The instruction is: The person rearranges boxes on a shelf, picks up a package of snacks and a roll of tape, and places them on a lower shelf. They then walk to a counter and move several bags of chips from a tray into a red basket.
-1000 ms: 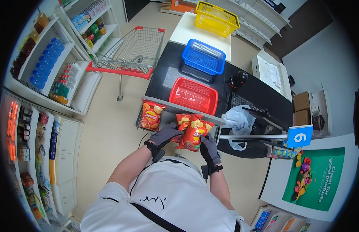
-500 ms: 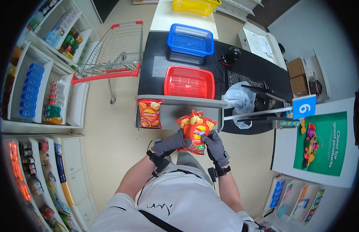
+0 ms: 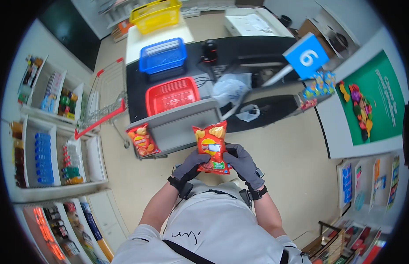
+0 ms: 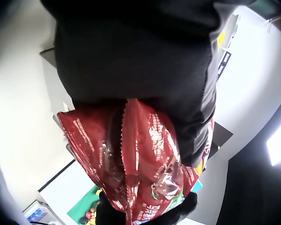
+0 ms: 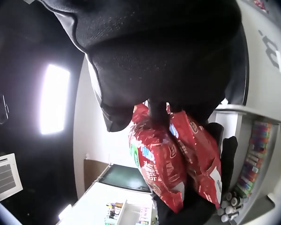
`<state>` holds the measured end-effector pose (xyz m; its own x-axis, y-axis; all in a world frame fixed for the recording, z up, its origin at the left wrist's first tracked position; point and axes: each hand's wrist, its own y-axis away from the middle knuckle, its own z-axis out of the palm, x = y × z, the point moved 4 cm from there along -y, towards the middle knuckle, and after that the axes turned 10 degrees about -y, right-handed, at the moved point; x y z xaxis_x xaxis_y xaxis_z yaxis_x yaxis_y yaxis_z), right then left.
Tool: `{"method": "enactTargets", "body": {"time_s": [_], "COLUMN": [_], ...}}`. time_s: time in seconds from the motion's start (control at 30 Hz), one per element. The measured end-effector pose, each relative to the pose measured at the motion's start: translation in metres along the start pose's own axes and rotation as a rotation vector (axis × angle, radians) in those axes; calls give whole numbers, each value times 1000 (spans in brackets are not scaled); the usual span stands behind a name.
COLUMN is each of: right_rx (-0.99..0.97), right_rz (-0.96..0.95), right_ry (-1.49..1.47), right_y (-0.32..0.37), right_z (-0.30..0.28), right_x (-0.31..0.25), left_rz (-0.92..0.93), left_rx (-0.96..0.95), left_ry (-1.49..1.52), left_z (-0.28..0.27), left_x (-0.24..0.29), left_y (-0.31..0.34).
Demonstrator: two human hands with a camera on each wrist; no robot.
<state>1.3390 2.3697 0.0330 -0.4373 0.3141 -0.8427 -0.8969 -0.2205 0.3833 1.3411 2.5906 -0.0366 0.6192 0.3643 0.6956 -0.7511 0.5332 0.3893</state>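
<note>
Both gloved hands hold a red bag of potato chips [image 3: 212, 147] upright in front of the body, and a second chip bag [image 5: 196, 159] is stacked against it, as the right wrist view shows. The left hand [image 3: 189, 163] grips the bags' left side, thumb on the front. On the opposite side, the right hand [image 3: 244, 163] pinches the edge. The left wrist view shows a bag's back seam [image 4: 130, 159]. A third chip bag [image 3: 143, 140] lies at the left end of the grey counter shelf [image 3: 178, 127].
Beyond the shelf, red [image 3: 172, 97], blue [image 3: 163, 56] and yellow baskets [image 3: 156, 16] stand on the counter. A white plastic bag [image 3: 233, 88] lies to their right, near the "6" sign [image 3: 306, 55]. A shopping cart [image 3: 105, 99] and drink shelves [image 3: 59, 158] are on the left.
The hands have drawn the two bags together and away from the shelf, toward the body. The head view has turned right. The third bag stays on the shelf.
</note>
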Motion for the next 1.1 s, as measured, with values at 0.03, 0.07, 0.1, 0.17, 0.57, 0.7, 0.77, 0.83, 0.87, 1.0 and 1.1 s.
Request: {"method": "enactTargets", "body": {"time_s": [0.03,0.07,0.1,0.17,0.57,0.7,0.77,0.83,0.87,1.0,1.1], "right_rx": [-19,-35,-45,-39,52,206,353,416,470,529,478], "right_rz": [-15,-33,-49,-105,-251,-272,-217,-209,-207,-195,-221], "right_ry": [-6,-8,-9,-39,-140,-147,-110,-70,-25,172,298], "right_y": [14,28,44,71,135,112,97,78,65,-9,-78], "right_z": [-15,-33,-53,-98,-314,-375,-408,-432,-448,-507,-542], "right_x": [-9,-18,-27,-45,-103,-125,-138,-157,-173,-243,-286], "left_rz": [-17,-15,-20,-57,-241,-264,-262,-258,-264,-248,-226], "left_rx": [-22,-70,-121,-208,-241,-219,-218,-216,-205,-143,-82], "left_ry": [-24,45,118,171,14,29,-7,-11,-18,1,42], "left_z": [11,23,36,76,221,245,253,260,265,283,296], "left_x": [-12,-26,-41,-66,-123,-115,-109,-103,-99,-79,-73], "left_y": [-11,-23,-36,-63,-203,-254,-282,-300,-309,-330,-326]}}
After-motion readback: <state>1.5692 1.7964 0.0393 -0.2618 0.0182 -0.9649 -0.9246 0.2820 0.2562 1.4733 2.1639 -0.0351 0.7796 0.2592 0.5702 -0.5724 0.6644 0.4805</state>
